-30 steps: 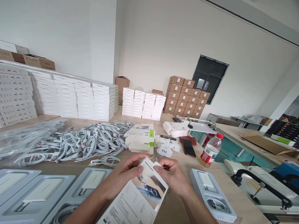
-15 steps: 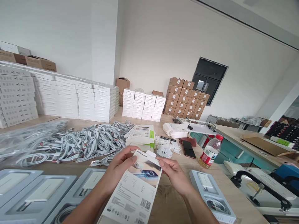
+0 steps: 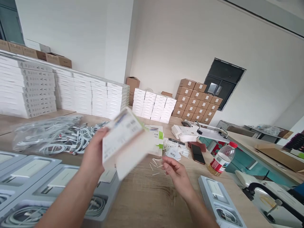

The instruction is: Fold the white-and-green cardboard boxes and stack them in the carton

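My left hand is closed round a white printed packaging box, tilted above the table and smeared by motion. One flat pale side of it faces right. Low over the tabletop, my right hand has its fingers curled together; whatever is between the fingertips cannot be made out. Several thin pale strips lie beside those fingertips. Behind them are flat printed box sleeves with green edges and a pile of white cards. Grey trays with white power banks and coiled cables sit under my left forearm.
A heap of white cables lies left. Another filled tray stands right, near a drink bottle and a phone. White box stacks and brown cartons rise behind.
The box was held between both hands. My right hand has let go and moved down to the pale strips; my left hand has lifted and turned the box. The view has swung left.
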Motion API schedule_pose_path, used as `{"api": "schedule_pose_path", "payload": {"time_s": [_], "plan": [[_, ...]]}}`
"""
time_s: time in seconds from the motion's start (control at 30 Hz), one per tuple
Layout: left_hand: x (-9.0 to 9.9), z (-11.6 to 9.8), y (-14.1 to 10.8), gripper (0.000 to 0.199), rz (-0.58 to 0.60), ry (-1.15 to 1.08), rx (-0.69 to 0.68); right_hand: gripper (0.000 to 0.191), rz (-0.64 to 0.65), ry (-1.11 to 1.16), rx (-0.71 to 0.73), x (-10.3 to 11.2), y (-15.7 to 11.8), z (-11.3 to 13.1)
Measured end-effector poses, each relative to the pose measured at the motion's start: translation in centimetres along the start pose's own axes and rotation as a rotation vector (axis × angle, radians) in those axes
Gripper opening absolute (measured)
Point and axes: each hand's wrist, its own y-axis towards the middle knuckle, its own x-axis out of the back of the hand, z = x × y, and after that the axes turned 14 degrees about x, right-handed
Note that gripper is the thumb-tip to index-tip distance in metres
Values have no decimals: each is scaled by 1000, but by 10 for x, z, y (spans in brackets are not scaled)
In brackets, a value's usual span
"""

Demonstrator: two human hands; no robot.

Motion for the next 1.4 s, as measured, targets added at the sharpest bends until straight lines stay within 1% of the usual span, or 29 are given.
{"api": "schedule_pose_path", "payload": {"time_s": [0.07,0.1,0.17,0.2,0.27,0.33,0.4,0.47,0.53,0.6,0.8,0.9,0.97,1.03,1.1,1.13,1.17,1.23,1.27,1.33,1.37,1.4], "plan": [[9,-12,8,21,11,-256,-58,37,40,-123,54,-5,-3,-7],[14,-15,12,23,14,-341,-86,33,61,-185,89,-7,-3,-10],[21,-13,20,22,-3,-423,-102,26,82,-331,157,-4,-3,-17],[24,-10,24,20,-9,-433,-94,24,66,-413,191,0,-1,-21],[27,-2,29,14,-8,-406,-58,24,-16,-577,250,14,7,-28],[27,8,30,7,-3,-329,-22,28,-96,-719,286,29,16,-36],[24,15,29,6,0,-230,6,37,-91,-817,275,42,24,-44],[22,22,27,12,3,-136,41,38,-21,-867,243,49,28,-50],[21,26,26,16,10,-61,86,30,33,-876,234,50,30,-54],[21,30,27,18,11,-19,125,28,41,-880,247,49,29,-54],[22,38,32,18,8,37,171,33,-77,-909,245,52,29,-52],[21,40,32,13,-6,84,193,33,-209,-833,286,56,32,-46],[20,41,31,10,-18,112,204,37,-357,-728,284,59,32,-38],[21,41,31,9,-36,140,213,43,-498,-545,253,60,29,-26],[21,42,31,10,-55,164,220,46,-563,-335,238,59,23,-12],[22,43,32,10,-63,174,223,44,-578,-244,249,57,20,-5],[22,43,32,11,-67,183,227,39,-571,-187,269,54,17,2],[22,44,33,10,-69,198,237,26,-526,-148,333,49,12,14],[22,45,33,10,-70,206,244,19,-483,-156,386,45,10,18],[21,46,33,10,-73,221,258,8,-353,-220,529,39,7,25],[20,46,32,10,-71,231,267,6,-288,-269,602,35,6,27],[18,47,32,10,-64,242,277,9,-240,-322,667,31,5,28]]}}
